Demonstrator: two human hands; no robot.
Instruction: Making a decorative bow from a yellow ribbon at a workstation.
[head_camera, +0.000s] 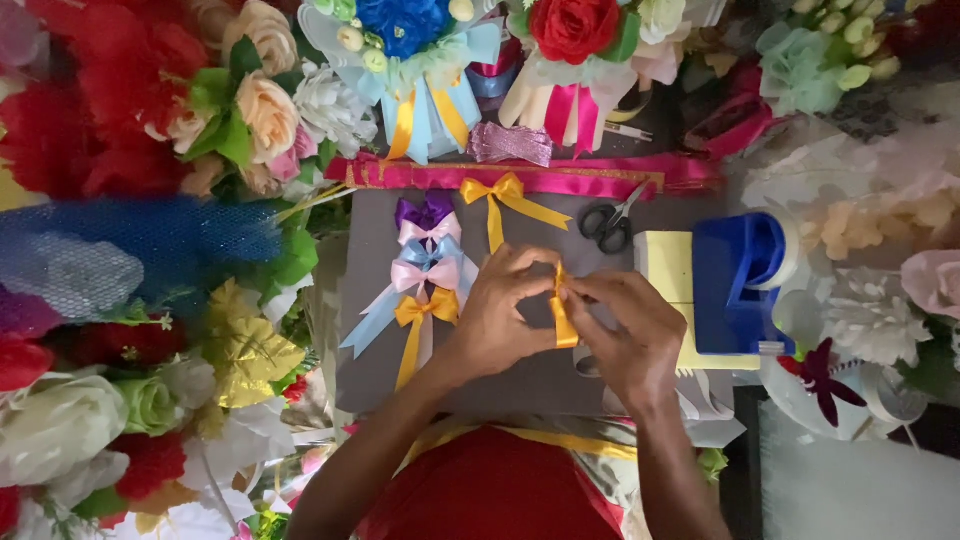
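At the far left, heaps of artificial flowers (130, 110) in red, peach, white and green crowd the edge of the grey counter (520, 385), with a fold of blue netting (150, 240) lying across them. Just right of these, on the counter, a column of finished ribbon bows (428, 270) lies in purple, pink, pale blue and yellow, their tails trailing downward. Above and right of the column sits a single yellow bow (505, 192), just below a long pink ribbon strip (520, 178) stretched along the counter's far edge. At the middle, the left hand (500, 315) curls in with its fingertips pressed on a short yellow ribbon (563, 318), and the right hand (625, 330) meets it from the other side, thumb and fingers pinching the same ribbon, which stands upright between both hands above the counter. Black-handled scissors (608, 222) lie beyond the right hand. Further right a blue tape dispenser (742, 275) rests on a pale yellow block (668, 262), with white and pink flowers (880, 220) beyond.
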